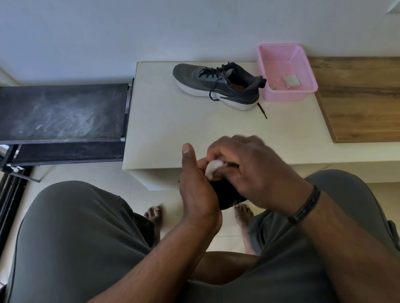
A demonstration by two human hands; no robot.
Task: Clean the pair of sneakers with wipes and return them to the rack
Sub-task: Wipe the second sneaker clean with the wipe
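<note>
Between both hands (221, 173) sit a wipe (213, 169) and dark sneaker (227, 194) (mostly hidden).

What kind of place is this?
Probably a home, perhaps an entryway: a black shoe rack against a plain wall, a tiled floor under bare feet, and a sneaker beside a pink basket on a low white platform.

White wall (139, 19), tiled floor (189, 224), cream table (169, 120)
</note>
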